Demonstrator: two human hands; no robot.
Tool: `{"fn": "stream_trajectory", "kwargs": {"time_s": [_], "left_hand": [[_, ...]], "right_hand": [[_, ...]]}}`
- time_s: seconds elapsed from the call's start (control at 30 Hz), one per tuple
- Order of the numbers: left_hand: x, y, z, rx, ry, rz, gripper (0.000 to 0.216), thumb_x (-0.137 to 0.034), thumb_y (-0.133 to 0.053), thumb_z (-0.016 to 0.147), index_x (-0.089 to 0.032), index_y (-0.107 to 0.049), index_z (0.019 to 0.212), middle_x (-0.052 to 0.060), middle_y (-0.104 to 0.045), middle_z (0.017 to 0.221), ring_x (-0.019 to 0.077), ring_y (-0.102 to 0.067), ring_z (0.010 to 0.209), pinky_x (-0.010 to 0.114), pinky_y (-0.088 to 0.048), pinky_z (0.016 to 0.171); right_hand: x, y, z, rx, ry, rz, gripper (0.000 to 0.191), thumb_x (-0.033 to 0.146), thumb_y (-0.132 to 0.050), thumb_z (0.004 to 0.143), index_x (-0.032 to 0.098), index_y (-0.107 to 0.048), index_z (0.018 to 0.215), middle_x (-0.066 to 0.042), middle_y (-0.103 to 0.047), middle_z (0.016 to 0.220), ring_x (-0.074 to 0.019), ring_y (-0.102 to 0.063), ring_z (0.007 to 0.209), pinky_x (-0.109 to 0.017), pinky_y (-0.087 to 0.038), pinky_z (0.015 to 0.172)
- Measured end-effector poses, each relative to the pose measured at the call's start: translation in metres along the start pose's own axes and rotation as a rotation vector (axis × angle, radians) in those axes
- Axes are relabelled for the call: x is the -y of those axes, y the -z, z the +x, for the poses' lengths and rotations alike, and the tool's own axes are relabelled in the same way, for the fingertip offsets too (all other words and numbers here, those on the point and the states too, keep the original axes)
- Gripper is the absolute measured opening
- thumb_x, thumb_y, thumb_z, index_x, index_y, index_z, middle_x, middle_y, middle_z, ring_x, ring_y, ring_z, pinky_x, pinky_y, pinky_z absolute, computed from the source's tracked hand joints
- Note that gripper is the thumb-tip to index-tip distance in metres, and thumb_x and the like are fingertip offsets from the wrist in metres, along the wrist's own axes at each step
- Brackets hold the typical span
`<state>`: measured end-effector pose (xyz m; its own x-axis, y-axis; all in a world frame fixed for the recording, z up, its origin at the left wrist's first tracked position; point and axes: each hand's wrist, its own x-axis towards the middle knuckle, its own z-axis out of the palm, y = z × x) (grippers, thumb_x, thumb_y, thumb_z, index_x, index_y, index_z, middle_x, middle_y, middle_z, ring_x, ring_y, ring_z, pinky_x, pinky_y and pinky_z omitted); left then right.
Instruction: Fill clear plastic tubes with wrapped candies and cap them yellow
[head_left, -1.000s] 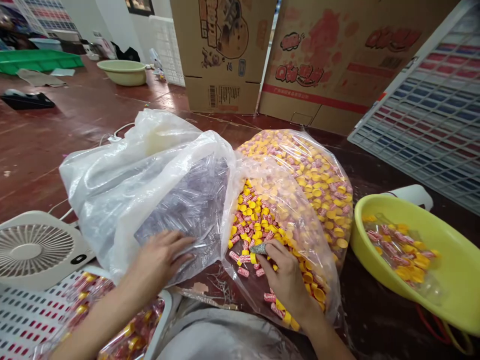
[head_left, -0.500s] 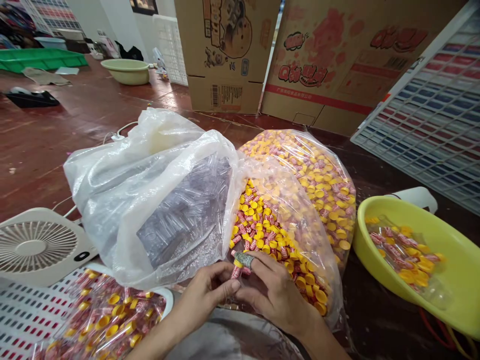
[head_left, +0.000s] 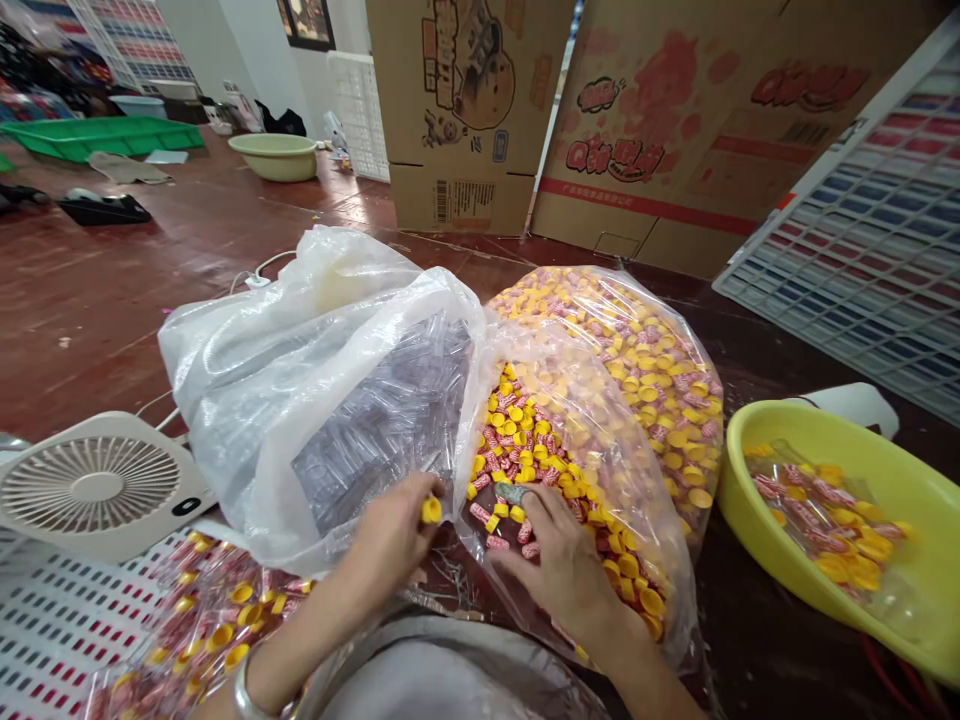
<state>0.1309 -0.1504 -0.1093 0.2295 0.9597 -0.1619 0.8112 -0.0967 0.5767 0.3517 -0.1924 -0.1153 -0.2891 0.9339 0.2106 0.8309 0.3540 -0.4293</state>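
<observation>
My left hand is closed on a small yellow-capped piece, held at the mouth of a white plastic bag full of clear tubes. My right hand reaches into a clear bag of yellow caps and red-striped candies. Its fingers are spread over the pile and touch the pieces, and one fingertip wears a grey wrap.
A yellow-green basin with capped tubes sits at the right. A white fan and a slotted tray holding filled tubes lie at the left. Cardboard boxes and a gridded rack stand behind on the red floor.
My hands, joined over one piece half a second ago, have parted. The left now holds a yellow-capped piece near the tube bag; the right went back into the candy bag.
</observation>
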Motion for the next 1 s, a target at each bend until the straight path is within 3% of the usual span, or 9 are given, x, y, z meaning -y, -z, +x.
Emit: {"fn": "stream_trajectory", "kwargs": {"time_s": [0.1, 0.2, 0.3, 0.5, 0.67, 0.8, 0.87, 0.93, 1.0], "left_hand": [[0.01, 0.014, 0.021, -0.126, 0.166, 0.372, 0.032, -0.016, -0.046, 0.092, -0.015, -0.056, 0.122, 0.018, -0.072, 0.116, 0.0331, -0.073, 0.091, 0.039, -0.052, 0.073], [0.013, 0.011, 0.035, -0.147, 0.223, 0.423, 0.034, -0.027, -0.041, 0.098, -0.006, -0.055, 0.12, 0.027, -0.074, 0.102, 0.0393, -0.075, 0.082, 0.043, -0.053, 0.067], [0.016, 0.003, 0.036, -0.133, 0.221, 0.412, 0.039, -0.033, -0.043, 0.098, -0.006, -0.054, 0.124, 0.023, -0.077, 0.09, 0.0392, -0.076, 0.079, 0.041, -0.053, 0.066], [0.032, 0.0, 0.01, -0.179, 0.076, 0.095, 0.034, -0.043, -0.048, 0.096, -0.023, -0.058, 0.122, 0.007, -0.078, 0.112, 0.025, -0.074, 0.095, 0.031, -0.054, 0.081], [0.036, -0.005, -0.007, -0.128, 0.032, -0.153, 0.043, -0.053, -0.055, 0.091, -0.022, -0.065, 0.119, 0.006, -0.078, 0.111, 0.0265, -0.073, 0.097, 0.034, -0.055, 0.084], [0.038, -0.012, -0.009, -0.091, 0.044, -0.201, 0.047, -0.055, -0.056, 0.089, -0.02, -0.068, 0.118, 0.009, -0.078, 0.114, 0.0289, -0.073, 0.1, 0.039, -0.055, 0.09], [0.037, -0.016, -0.009, -0.05, 0.048, -0.225, 0.047, -0.054, -0.056, 0.088, -0.02, -0.069, 0.117, 0.01, -0.078, 0.115, 0.03, -0.073, 0.101, 0.04, -0.056, 0.09], [0.034, -0.019, -0.01, -0.02, 0.046, -0.248, 0.046, -0.054, -0.057, 0.087, -0.021, -0.07, 0.117, 0.009, -0.077, 0.117, 0.0306, -0.072, 0.104, 0.04, -0.056, 0.091], [0.029, -0.021, -0.012, -0.015, 0.041, -0.266, 0.045, -0.054, -0.058, 0.087, -0.022, -0.071, 0.116, 0.009, -0.077, 0.119, 0.0305, -0.072, 0.105, 0.041, -0.056, 0.092]], "right_hand": [[-0.004, -0.012, -0.003, 0.085, 0.027, -0.11, 0.015, 0.014, -0.069, 0.089, 0.022, -0.059, 0.095, -0.005, -0.065, 0.097, -0.0221, -0.066, 0.089, -0.034, -0.056, 0.076], [0.002, -0.031, -0.008, 0.175, 0.137, -0.211, 0.02, 0.003, -0.061, 0.088, 0.022, -0.06, 0.095, -0.006, -0.066, 0.102, -0.021, -0.066, 0.09, -0.03, -0.055, 0.072], [0.002, -0.04, -0.013, 0.169, 0.134, -0.248, 0.027, -0.003, -0.056, 0.086, 0.021, -0.059, 0.098, -0.008, -0.065, 0.112, -0.0212, -0.067, 0.09, -0.03, -0.056, 0.071], [-0.01, -0.027, -0.014, 0.013, -0.023, 0.106, 0.02, 0.003, -0.058, 0.086, 0.02, -0.059, 0.096, -0.007, -0.064, 0.106, -0.0194, -0.068, 0.09, -0.032, -0.059, 0.08], [-0.025, 0.046, -0.007, -0.325, 0.036, -0.104, 0.014, 0.011, -0.054, 0.094, 0.022, -0.062, 0.098, -0.007, -0.069, 0.101, -0.0211, -0.067, 0.094, -0.035, -0.054, 0.086], [-0.106, 0.142, -0.021, -0.657, -0.229, -0.619, 0.017, 0.03, -0.057, 0.097, 0.018, -0.064, 0.087, -0.012, -0.068, 0.09, -0.0256, -0.065, 0.085, -0.037, -0.048, 0.074], [-0.147, 0.178, -0.031, -0.629, -0.362, -0.742, 0.027, 0.035, -0.056, 0.096, 0.019, -0.064, 0.077, -0.014, -0.067, 0.08, -0.0253, -0.063, 0.077, -0.037, -0.043, 0.065], [-0.162, 0.19, -0.036, -0.6, -0.39, -0.732, 0.024, 0.034, -0.058, 0.095, 0.019, -0.066, 0.078, -0.015, -0.069, 0.084, -0.0248, -0.063, 0.079, -0.037, -0.042, 0.066], [-0.144, 0.175, -0.033, -0.665, -0.357, -0.658, 0.019, 0.035, -0.062, 0.094, 0.019, -0.067, 0.084, -0.014, -0.069, 0.083, -0.0248, -0.063, 0.075, -0.037, -0.043, 0.065]]}}
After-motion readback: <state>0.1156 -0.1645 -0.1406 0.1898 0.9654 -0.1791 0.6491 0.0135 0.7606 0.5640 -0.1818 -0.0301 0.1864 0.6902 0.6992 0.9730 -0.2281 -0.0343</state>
